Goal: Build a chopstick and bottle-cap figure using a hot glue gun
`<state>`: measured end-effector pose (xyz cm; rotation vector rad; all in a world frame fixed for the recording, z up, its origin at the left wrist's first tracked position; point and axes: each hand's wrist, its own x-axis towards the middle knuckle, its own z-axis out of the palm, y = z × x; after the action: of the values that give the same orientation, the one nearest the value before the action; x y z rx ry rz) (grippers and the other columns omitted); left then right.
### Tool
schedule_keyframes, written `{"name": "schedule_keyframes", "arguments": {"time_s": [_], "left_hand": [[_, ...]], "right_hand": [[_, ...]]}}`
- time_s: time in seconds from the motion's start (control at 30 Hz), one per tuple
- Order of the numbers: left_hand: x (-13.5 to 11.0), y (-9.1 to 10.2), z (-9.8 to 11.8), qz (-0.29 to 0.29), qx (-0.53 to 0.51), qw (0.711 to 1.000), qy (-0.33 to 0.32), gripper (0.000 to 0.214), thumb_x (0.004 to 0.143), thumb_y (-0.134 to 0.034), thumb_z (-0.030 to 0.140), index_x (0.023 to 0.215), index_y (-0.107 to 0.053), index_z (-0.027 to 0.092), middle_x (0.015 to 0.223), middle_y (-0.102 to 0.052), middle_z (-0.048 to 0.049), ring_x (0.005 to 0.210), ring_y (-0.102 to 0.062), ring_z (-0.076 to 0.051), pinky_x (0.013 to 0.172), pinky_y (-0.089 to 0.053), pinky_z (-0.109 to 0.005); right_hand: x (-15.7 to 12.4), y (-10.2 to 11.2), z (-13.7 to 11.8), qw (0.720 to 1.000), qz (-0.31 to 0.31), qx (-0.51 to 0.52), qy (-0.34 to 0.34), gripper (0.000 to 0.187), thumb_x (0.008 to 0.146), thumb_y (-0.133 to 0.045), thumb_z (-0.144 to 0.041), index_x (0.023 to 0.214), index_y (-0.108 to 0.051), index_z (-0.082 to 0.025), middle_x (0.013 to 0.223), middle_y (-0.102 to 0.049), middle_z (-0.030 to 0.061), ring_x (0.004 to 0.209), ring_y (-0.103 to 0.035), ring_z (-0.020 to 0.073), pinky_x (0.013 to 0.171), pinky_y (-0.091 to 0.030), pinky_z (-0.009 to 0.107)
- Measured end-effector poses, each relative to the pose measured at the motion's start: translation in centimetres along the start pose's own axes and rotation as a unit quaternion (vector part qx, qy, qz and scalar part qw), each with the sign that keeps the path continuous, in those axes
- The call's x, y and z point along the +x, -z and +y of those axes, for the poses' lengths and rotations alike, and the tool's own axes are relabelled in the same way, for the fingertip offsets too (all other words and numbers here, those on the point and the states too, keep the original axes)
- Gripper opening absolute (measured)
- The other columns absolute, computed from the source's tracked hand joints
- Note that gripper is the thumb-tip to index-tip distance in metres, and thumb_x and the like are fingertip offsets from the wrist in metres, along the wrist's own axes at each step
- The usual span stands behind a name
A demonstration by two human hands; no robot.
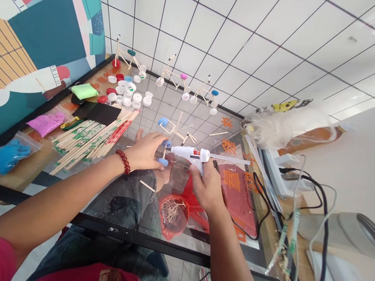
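Note:
My left hand (147, 151) is closed on a pair of blue bottle caps (162, 161) with a short wooden stick between them. Wrapped round the handle of a white hot glue gun (188, 153) is my right hand (207, 183). The gun's nozzle points left and is close to the caps; whether it touches cannot be told. A translucent glue stick (230, 159) juts from its back. Beyond my hands lies a stick frame (177, 129) with a blue cap (162, 122) at its left end.
Three small stick-and-cap bikes (173, 78) stand along the back edge. White and red bottle caps (128, 94), wrapped chopsticks (95, 136) and bags of clay (9, 155) are on the left. A red container of short sticks (172, 211) is near the front. Black cables (322, 217) hang at right.

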<state>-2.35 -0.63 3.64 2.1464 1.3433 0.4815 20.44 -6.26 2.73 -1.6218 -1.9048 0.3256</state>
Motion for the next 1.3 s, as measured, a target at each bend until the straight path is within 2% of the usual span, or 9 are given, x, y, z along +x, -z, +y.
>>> {"name": "schedule_keyframes", "arguments": {"time_s": [0.1,0.2,0.37,0.47,0.6,0.73,0.93,1.1,1.3], "left_hand": [[0.0,0.0,0.0,-0.001,0.002,1.0,0.001,0.078,0.061,-0.082,0.029,0.131,-0.049,0.022,0.14,-0.052,-0.0143,0.135,-0.044,-0.034,0.117,0.001,-0.066],[0.0,-0.1,-0.1,-0.001,-0.002,1.0,-0.005,0.084,0.06,-0.083,0.03,0.136,-0.046,0.021,0.142,-0.05,-0.0147,0.136,-0.042,-0.035,0.117,0.001,-0.066],[-0.3,0.1,-0.5,-0.002,-0.029,0.999,-0.019,0.102,0.057,-0.085,0.037,0.145,-0.035,0.023,0.143,-0.05,-0.0172,0.137,-0.041,-0.038,0.116,-0.003,-0.068],[-0.8,1.2,-0.6,0.016,-0.035,0.999,-0.024,0.103,0.057,-0.085,0.041,0.146,-0.036,0.023,0.143,-0.05,-0.0179,0.135,-0.043,-0.039,0.115,-0.013,-0.066],[-1.6,3.5,-0.7,0.049,-0.04,0.998,0.0,0.077,0.063,-0.079,0.043,0.131,-0.053,0.018,0.135,-0.059,-0.0146,0.124,-0.055,-0.033,0.103,-0.043,-0.046],[-2.2,4.9,-0.8,0.027,-0.005,0.998,0.057,0.025,0.076,-0.062,0.043,0.084,-0.069,0.02,0.088,-0.073,-0.0069,0.083,-0.068,-0.025,0.073,-0.05,-0.034],[-3.0,4.3,-0.1,-0.024,0.097,0.991,0.085,0.027,0.076,-0.059,0.048,0.068,-0.066,0.023,0.073,-0.071,-0.0054,0.072,-0.064,-0.026,0.058,-0.037,-0.032],[-3.3,3.9,0.3,-0.055,0.136,0.984,0.097,0.031,0.071,-0.062,0.053,0.064,-0.065,0.023,0.075,-0.072,-0.0082,0.069,-0.063,-0.028,0.057,-0.034,-0.032],[-3.1,3.4,-0.5,-0.066,0.137,0.985,0.08,0.02,0.072,-0.061,0.04,0.061,-0.065,0.023,0.071,-0.071,-0.0076,0.069,-0.063,-0.026,0.057,-0.034,-0.032]], "right_hand": [[0.1,-0.1,0.5,0.998,0.014,0.044,-0.032,0.034,0.088,-0.048,-0.039,0.116,-0.055,-0.019,0.092,-0.069,0.0088,0.082,-0.063,0.0264,0.078,-0.048,0.039],[0.3,-0.4,0.9,0.978,0.018,0.202,-0.049,0.035,0.088,-0.052,-0.042,0.115,-0.056,-0.02,0.099,-0.07,0.0073,0.09,-0.063,0.024,0.082,-0.049,0.038],[0.7,-0.8,0.7,0.901,-0.048,0.4,-0.16,0.037,0.082,-0.06,-0.049,0.105,-0.057,-0.02,0.079,-0.067,0.0021,0.059,-0.056,0.0154,0.052,-0.043,0.026],[1.0,0.4,0.7,0.889,-0.012,0.419,-0.182,0.038,0.078,-0.061,-0.049,0.101,-0.058,-0.02,0.074,-0.066,0.0017,0.053,-0.052,0.0136,0.047,-0.038,0.025],[1.0,3.3,3.0,0.917,0.133,0.349,-0.139,0.042,0.08,-0.059,-0.044,0.115,-0.057,-0.021,0.094,-0.07,0.0055,0.07,-0.063,0.0174,0.06,-0.049,0.029],[0.0,5.6,7.4,0.951,0.24,0.161,-0.114,0.05,0.076,-0.062,-0.039,0.121,-0.053,-0.018,0.12,-0.066,0.0127,0.108,-0.063,0.0255,0.092,-0.049,0.044],[-1.2,5.2,11.2,0.941,0.285,0.073,-0.167,0.05,0.074,-0.06,-0.041,0.116,-0.053,-0.015,0.116,-0.067,0.0171,0.104,-0.064,0.0279,0.095,-0.047,0.05],[-1.5,3.8,12.1,0.934,0.281,0.036,-0.218,0.047,0.073,-0.059,-0.043,0.111,-0.054,-0.016,0.109,-0.067,0.017,0.097,-0.064,0.0302,0.092,-0.047,0.053],[-1.5,3.6,12.2,0.945,0.249,0.019,-0.209,0.047,0.072,-0.06,-0.044,0.11,-0.054,-0.017,0.104,-0.067,0.0144,0.093,-0.062,0.029,0.089,-0.048,0.05]]}}
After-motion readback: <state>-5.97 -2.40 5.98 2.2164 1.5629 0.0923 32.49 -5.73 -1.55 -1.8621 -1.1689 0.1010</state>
